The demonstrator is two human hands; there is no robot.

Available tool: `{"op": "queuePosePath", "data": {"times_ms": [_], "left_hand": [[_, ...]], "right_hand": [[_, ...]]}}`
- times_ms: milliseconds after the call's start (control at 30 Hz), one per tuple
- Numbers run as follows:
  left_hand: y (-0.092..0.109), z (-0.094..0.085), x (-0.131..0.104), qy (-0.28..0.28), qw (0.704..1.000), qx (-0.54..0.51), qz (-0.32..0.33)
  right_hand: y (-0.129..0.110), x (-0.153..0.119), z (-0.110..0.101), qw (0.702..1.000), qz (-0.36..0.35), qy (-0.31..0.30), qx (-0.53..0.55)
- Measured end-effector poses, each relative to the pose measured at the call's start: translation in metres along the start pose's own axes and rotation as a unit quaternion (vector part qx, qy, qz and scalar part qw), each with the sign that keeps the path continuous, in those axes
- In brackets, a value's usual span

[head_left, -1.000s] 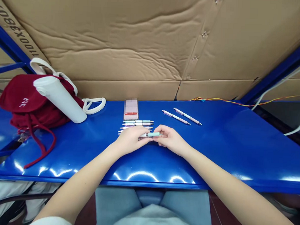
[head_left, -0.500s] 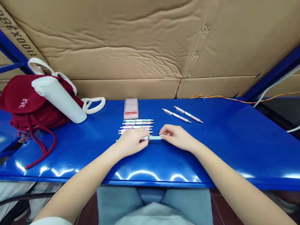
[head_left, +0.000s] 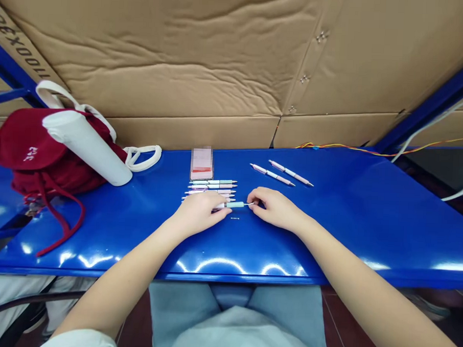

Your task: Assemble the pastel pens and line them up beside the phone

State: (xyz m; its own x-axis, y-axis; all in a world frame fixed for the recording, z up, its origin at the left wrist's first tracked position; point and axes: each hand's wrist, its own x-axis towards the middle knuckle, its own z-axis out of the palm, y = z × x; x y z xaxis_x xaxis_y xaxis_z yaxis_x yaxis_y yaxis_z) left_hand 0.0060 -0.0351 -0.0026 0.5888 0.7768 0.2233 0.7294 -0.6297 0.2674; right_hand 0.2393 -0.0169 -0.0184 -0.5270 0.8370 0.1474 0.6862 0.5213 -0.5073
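My left hand (head_left: 203, 211) is closed around the white barrel of a pen whose mint-green grip section (head_left: 235, 205) points right. A thin pale pen refill (head_left: 249, 204) sticks out of the grip's open end. My right hand (head_left: 273, 208) pinches the refill's far end between thumb and fingertips. Just below the pen, a tiny spring (head_left: 234, 218) lies on the blue table. Several pens (head_left: 212, 186) lie in a row beyond my left hand, some partly hidden by it.
Two pens (head_left: 281, 173) lie at the back right of the blue table (head_left: 352, 214). A phone-like flat object (head_left: 202, 163) is behind the row. At left are a red bag (head_left: 22, 139) and a white cylindrical bottle (head_left: 90, 149). Cardboard (head_left: 204, 90) stands behind.
The pen's metal tip no longer shows at the grip's end; a thin refill now extends from it to my right fingertips. A small spring now shows on the table below.
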Motion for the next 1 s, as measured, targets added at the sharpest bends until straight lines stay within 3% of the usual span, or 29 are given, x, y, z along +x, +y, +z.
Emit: {"op": "queuePosePath", "data": {"times_ms": [133,333,500,600,700,833,1000], "left_hand": [[-0.004,-0.009,-0.001,0.029,0.999,-0.012,-0.033],[-0.009,-0.013,0.0,0.035,0.999,-0.018,-0.024],[-0.011,-0.013,0.002,0.031,0.999,-0.032,-0.02],[-0.013,-0.013,0.003,0.032,0.999,-0.034,-0.022],[-0.015,-0.012,0.002,0.036,0.999,-0.034,-0.017],[-0.015,-0.011,0.002,0.038,0.999,-0.031,-0.01],[-0.015,-0.008,0.001,0.028,0.999,-0.044,0.001]], "right_hand": [[0.0,-0.002,-0.003,0.999,-0.002,-0.012,-0.036],[-0.016,-0.009,-0.006,0.998,-0.052,0.013,-0.018],[-0.035,-0.01,0.008,0.991,-0.108,-0.062,-0.046],[-0.035,-0.009,0.012,0.988,-0.126,-0.075,-0.054],[-0.028,-0.008,0.007,0.994,-0.096,-0.039,-0.034],[-0.016,-0.006,-0.001,0.998,-0.013,0.057,0.002],[-0.014,-0.005,0.001,0.995,-0.017,0.094,0.038]]}}
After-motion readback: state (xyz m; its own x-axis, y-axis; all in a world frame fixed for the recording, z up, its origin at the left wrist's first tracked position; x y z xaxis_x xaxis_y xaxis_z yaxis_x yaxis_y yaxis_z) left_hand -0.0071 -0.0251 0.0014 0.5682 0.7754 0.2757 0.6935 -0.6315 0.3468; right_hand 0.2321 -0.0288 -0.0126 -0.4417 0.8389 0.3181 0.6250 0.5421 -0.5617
